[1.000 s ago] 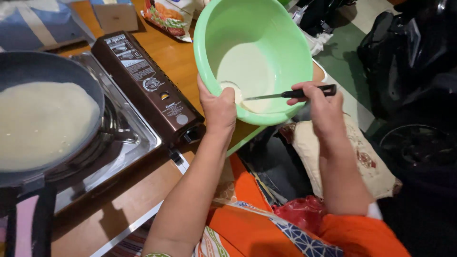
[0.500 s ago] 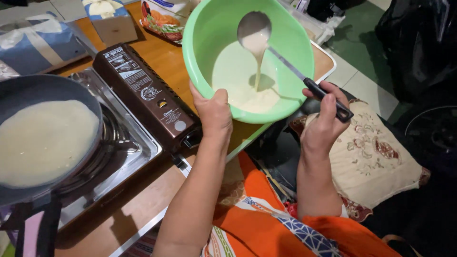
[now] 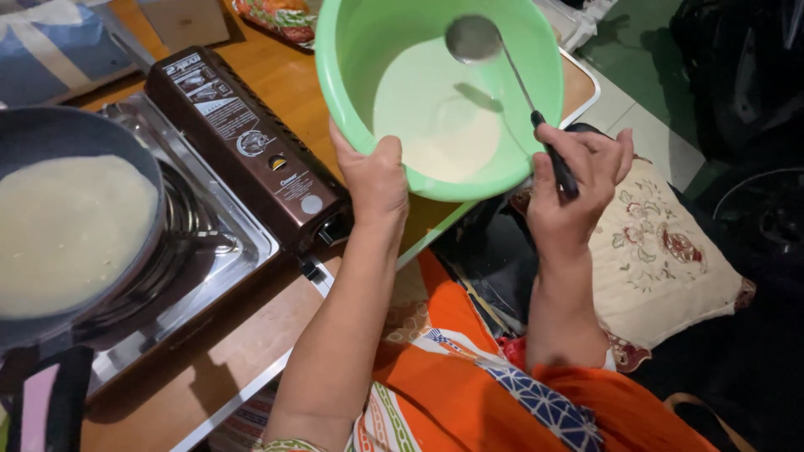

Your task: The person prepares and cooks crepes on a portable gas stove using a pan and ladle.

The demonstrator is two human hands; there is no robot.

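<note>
Head view, looking down at both hands. The left hand [image 3: 378, 180] grips the near rim of a green plastic bowl [image 3: 356, 59], thumb over the lip and inside the wall, the remaining fingers hidden beneath the bowl; the bowl is lifted and tilted toward the viewer, above the edge of a wooden table [image 3: 251, 331]. A pool of pale batter [image 3: 435, 117] lies in the lower part of the bowl, just beyond the thumb.

The right hand [image 3: 578, 188] is closed around the black handle of a metal ladle [image 3: 474, 38] — fingers curled over the handle, thumb pressed along its near side. The handle runs up from the fist across the bowl's right rim; the ladle's cup sits high against the far inner wall, above the batter and well apart from the fingers of either hand. The two hands flank the bowl's near edge, left at the rim, right just outside it.

To the left, a portable gas stove [image 3: 243, 142] with a brown control panel stands on the table, bearing a dark frying pan [image 3: 142, 176] in which a thin, pale round of batter is spread. An embroidered cream cushion [image 3: 662, 259] lies on the floor below the right hand — beside it, orange patterned clothing [image 3: 469, 393] covers the person's lap.
</note>
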